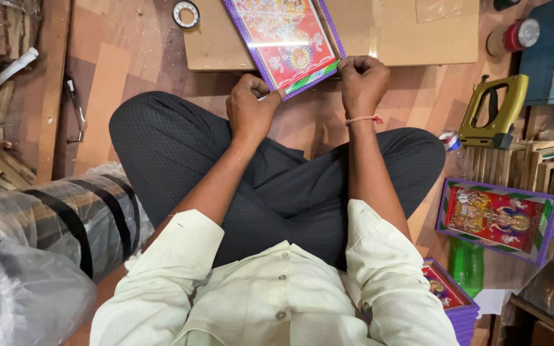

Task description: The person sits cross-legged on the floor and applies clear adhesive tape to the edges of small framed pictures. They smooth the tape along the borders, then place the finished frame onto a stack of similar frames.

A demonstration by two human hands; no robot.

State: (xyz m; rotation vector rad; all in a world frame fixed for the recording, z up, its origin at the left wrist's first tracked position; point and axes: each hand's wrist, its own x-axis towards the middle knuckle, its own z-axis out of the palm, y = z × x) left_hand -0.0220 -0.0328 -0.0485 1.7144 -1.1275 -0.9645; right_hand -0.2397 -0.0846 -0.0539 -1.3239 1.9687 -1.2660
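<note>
- Near: cream button shirt (277, 288), smooth cloth; dark textured trousers (270, 186), legs crossed on the wood floor (117, 70).
- Near left: long roll (52, 224) wrapped in clear crinkly plastic w/ black bands.
- Near right: 2 more framed pics w/ purple patterned borders – one flat (496, 219), one at the bottom edge (447, 296), looks like top of a stack; green plastic bottle (467, 264) btwn them.
- Mid: left hand (249, 110) & right hand (361, 80) both curled shut, pinching the near edge of a rectangular framed picture (285, 40) – red glossy print, purple border. Pink thread band on right wrist.
- Picture lies tilted, mostly on a flat brown board (405, 38), near corner overhanging toward the hands.
- Right: yellow-green staple gun (496, 112), chunky w/ loop handle; wood strips beside it.
- Far: 1 tape roll (186, 14), round; blue shelf (546, 51) far right.
</note>
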